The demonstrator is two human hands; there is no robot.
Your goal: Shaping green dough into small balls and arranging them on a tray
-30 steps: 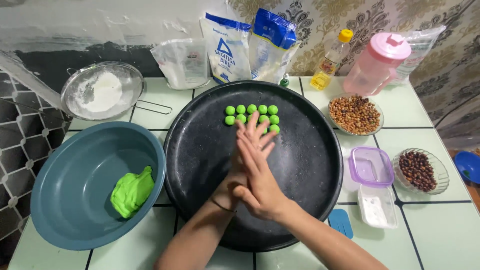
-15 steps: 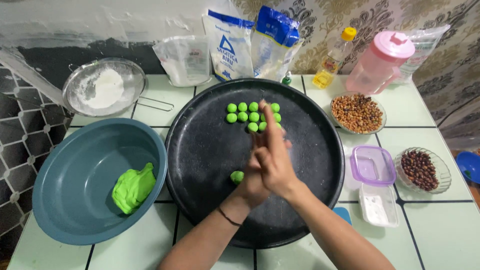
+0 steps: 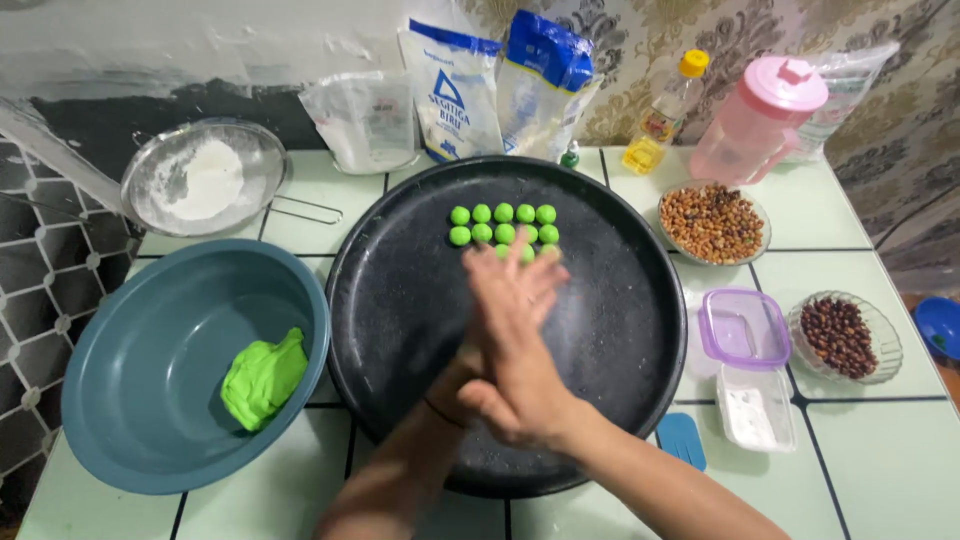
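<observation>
Grip: right hand (image 3: 520, 375) laid flat over left hand (image 3: 470, 385), palms pressed together above the round black metal tray (image 3: 400, 300); blurred; whatever sits between the palms hidden, so contents impossible to tell.
Fingers: right fingers (image 3: 520, 275) stretched straight toward the tray's far side, not curled.
Left wrist: thin dark band around it, mostly covered by the right hand.
Finished pieces: small green dough balls (image 3: 503, 222) in two neat rows on the tray's far half, touching or just beside one another; a few more partly hidden behind the fingertips.
Tray surface: rest of it bare and dark on the left, right and near parts.
Remaining dough: crumpled lump of bright green dough (image 3: 263, 378) in the big teal plastic bowl (image 3: 150, 440), left of the tray.
Progress, as judged: only a small batch rolled, a good lump left, most of the tray unfilled; likely early on.
Beyond the tray: steel sieve with white flour (image 3: 205, 180) to the far left; flour bags (image 3: 500, 90) behind it; pink plastic jug (image 3: 760, 115) to the far right.
Right of the tray: glass dish of pale peanuts (image 3: 712, 222), glass dish of dark beans (image 3: 838, 335), clear lidded box (image 3: 745, 328).
</observation>
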